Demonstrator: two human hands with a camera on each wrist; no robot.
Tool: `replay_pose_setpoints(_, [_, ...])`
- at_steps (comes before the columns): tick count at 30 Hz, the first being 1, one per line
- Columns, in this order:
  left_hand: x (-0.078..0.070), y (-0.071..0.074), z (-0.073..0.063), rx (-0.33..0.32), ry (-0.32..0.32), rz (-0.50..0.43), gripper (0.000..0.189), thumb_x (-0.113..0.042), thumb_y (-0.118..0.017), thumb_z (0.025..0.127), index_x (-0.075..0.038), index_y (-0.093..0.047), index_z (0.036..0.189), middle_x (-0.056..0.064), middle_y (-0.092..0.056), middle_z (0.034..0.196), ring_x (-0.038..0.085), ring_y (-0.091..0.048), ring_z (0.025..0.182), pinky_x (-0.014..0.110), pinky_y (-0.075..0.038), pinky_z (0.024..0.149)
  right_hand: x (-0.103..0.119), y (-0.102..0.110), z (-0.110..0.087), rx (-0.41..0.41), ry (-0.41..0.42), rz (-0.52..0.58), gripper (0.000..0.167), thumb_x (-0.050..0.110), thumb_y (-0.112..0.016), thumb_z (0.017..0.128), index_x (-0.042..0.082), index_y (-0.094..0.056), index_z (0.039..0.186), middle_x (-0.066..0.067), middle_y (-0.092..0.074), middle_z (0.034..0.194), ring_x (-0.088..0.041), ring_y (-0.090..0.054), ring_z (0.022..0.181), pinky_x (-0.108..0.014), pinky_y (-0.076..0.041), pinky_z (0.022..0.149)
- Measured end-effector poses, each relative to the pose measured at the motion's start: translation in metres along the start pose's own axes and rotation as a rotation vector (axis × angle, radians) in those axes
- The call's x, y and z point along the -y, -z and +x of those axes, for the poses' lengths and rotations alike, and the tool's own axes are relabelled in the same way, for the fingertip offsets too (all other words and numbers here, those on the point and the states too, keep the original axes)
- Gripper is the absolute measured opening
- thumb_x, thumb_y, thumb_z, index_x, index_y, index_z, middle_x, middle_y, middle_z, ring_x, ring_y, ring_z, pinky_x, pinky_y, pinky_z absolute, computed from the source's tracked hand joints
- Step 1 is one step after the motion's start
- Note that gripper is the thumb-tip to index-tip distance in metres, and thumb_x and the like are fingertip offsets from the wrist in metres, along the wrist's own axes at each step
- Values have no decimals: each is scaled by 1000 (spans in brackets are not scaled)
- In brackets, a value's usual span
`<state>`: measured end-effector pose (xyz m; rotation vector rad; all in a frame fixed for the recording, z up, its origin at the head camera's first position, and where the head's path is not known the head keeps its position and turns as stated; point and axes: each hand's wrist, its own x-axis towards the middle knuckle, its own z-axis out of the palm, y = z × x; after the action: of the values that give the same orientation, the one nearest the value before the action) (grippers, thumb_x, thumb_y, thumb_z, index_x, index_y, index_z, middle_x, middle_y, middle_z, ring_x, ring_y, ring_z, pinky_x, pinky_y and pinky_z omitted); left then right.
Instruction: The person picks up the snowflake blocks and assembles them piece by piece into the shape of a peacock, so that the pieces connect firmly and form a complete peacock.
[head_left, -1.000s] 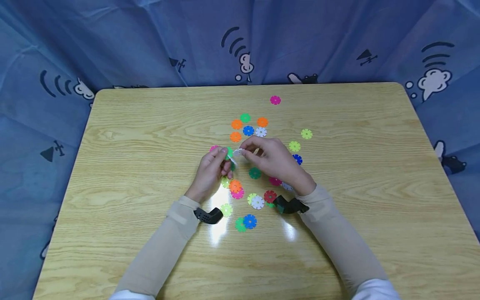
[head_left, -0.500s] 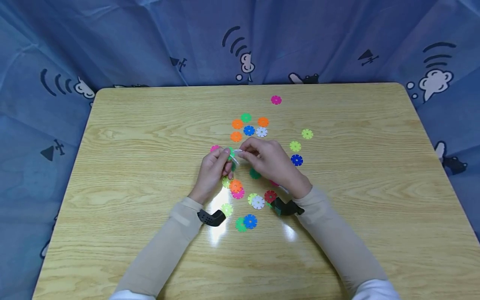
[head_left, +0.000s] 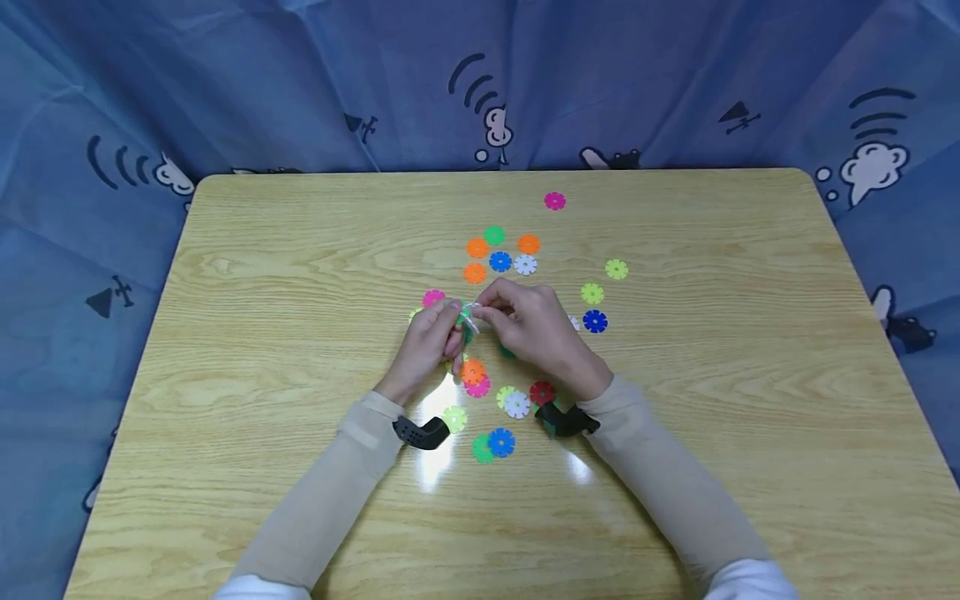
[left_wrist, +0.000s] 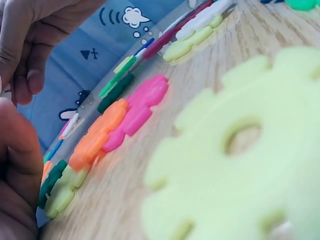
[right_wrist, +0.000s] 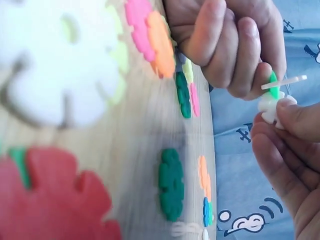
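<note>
My left hand (head_left: 429, 343) pinches a bright green notched plastic disc (right_wrist: 273, 86) between thumb and finger, over the middle of the table. A white notched disc (right_wrist: 295, 80) is slotted crosswise into that green disc, seen edge-on in the right wrist view. Facing it, my right hand (head_left: 534, 332) pinches a second white notched disc (right_wrist: 270, 109) by thumb and fingertips, right at the green disc's edge. Both hands are close together, their fingertips nearly meeting. In the left wrist view the held discs are mostly hidden behind the fingers.
Loose notched discs lie around the hands on the wooden table (head_left: 300, 333): a red disc (head_left: 542, 392), an orange disc (head_left: 473, 372), a blue disc (head_left: 502, 442), a dark blue disc (head_left: 596, 321) and several others. A pink disc (head_left: 555, 201) lies farthest back. A blue curtain (head_left: 645, 83) hangs behind.
My right hand has shifted slightly left, bringing its white disc up against the green disc in the left hand. The left hand has barely moved, and both grips stay the same.
</note>
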<state>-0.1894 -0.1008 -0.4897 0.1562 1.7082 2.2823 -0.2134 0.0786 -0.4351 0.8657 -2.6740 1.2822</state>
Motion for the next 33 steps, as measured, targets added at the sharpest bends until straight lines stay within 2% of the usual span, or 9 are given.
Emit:
replay_pose_setpoints(2, [0, 0, 0, 8, 3, -6, 37, -27, -36, 110, -10, -44, 79, -5, -37, 53, 13, -42, 43, 25, -47, 42, 0, 0, 0, 9, -10, 19, 5, 10, -73, 93, 5, -71, 92, -6, -77, 86, -14, -73, 78, -27, -57, 65])
replay_pose_setpoints(8, [-1, 0, 0, 20, -11, -33, 38, -34, -35, 111, -10, -40, 82, -4, -34, 57, 13, -38, 48, 29, -50, 48, -2, 9, 3, 96, -88, 84, 11, 19, -69, 97, 8, -71, 96, -4, -76, 90, -16, -72, 84, -32, -61, 79])
replay_pose_setpoints(14, [-1, -1, 0, 31, -2, -36, 40, -36, -37, 110, -10, -38, 80, -3, -34, 58, 15, -41, 49, 31, -52, 49, -12, 30, 6, 70, -240, 32, 26, 27, -56, 105, 9, -72, 97, -7, -75, 89, -22, -66, 79, -28, -45, 61])
replay_pose_setpoints(17, [-1, -1, 0, 34, 5, -44, 39, -35, -37, 110, -10, -38, 79, -3, -34, 58, 16, -41, 49, 31, -52, 50, -18, 36, 6, 116, -271, -21, 25, 22, -54, 106, 5, -72, 103, -10, -74, 92, -24, -63, 78, -28, -44, 61])
replay_pose_setpoints(22, [-1, 0, -1, 48, 5, -52, 39, -33, -37, 110, -11, -37, 78, -3, -33, 58, 15, -41, 49, 31, -53, 50, -26, 37, 6, 295, -234, -128, 20, 15, -63, 100, 3, -73, 113, -11, -73, 102, -25, -60, 90, -37, -51, 78])
replay_pose_setpoints(24, [-1, 0, -1, 52, 7, -66, 39, -33, -37, 110, -11, -37, 79, -4, -33, 57, 14, -40, 49, 30, -52, 50, -28, 37, 6, 392, -203, -162, 23, 16, -70, 96, 4, -73, 115, -10, -73, 111, -26, -60, 103, -40, -51, 89])
replay_pose_setpoints(27, [0, 0, 0, 52, 14, -100, 41, -36, -37, 110, -12, -37, 77, -5, -32, 57, 13, -38, 49, 29, -51, 50, -28, 37, 3, 518, -172, -194, 33, 21, -77, 90, 7, -72, 120, -11, -68, 122, -29, -54, 114, -43, -48, 96])
replay_pose_setpoints(30, [-1, 0, 0, 48, 20, -131, 43, -37, -35, 110, -13, -36, 74, -5, -30, 57, 13, -35, 49, 28, -50, 50, -27, 36, 0, 574, -164, -231, 41, 24, -82, 86, 11, -70, 123, -11, -62, 128, -29, -50, 116, -43, -46, 95])
replay_pose_setpoints(33, [-2, -1, 0, 41, 19, -134, 44, -37, -33, 110, -14, -34, 73, -4, -28, 57, 14, -34, 49, 28, -49, 50, -24, 34, -2, 563, -145, -272, 40, 22, -83, 85, 12, -70, 121, -10, -60, 126, -28, -49, 113, -41, -46, 94])
